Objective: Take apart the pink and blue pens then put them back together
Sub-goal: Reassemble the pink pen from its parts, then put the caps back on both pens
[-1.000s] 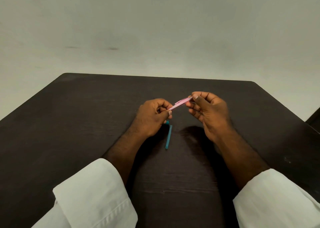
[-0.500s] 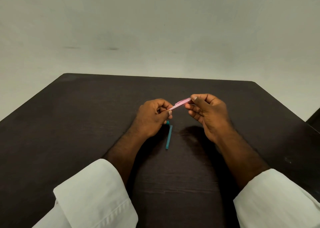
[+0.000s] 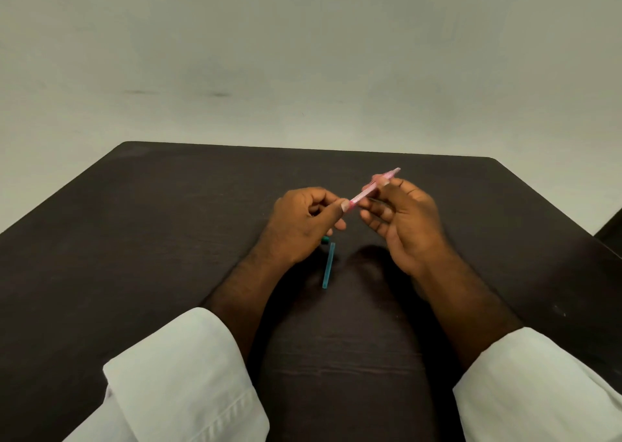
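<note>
Hands at the middle of the frame, above a dark table (image 3: 141,239): left hand (image 3: 301,224) pinches the lower end of the pink pen (image 3: 365,192) between thumb and forefinger; right hand (image 3: 407,223) grips its upper part, remaining fingers loosely spread. Pen slants up to the right, off the table. Blue pen tube (image 3: 329,265) lies on the table just below the left hand, a small teal piece (image 3: 325,239) beside its top end. White sleeves (image 3: 188,374) at lower frame.

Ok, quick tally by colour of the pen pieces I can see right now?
Pink: 1, the pink pen held between the left hand and the right hand.
Blue: 2, the blue barrel lying on the table and a small teal piece half hidden beside the left hand.
Total: 3.
</note>
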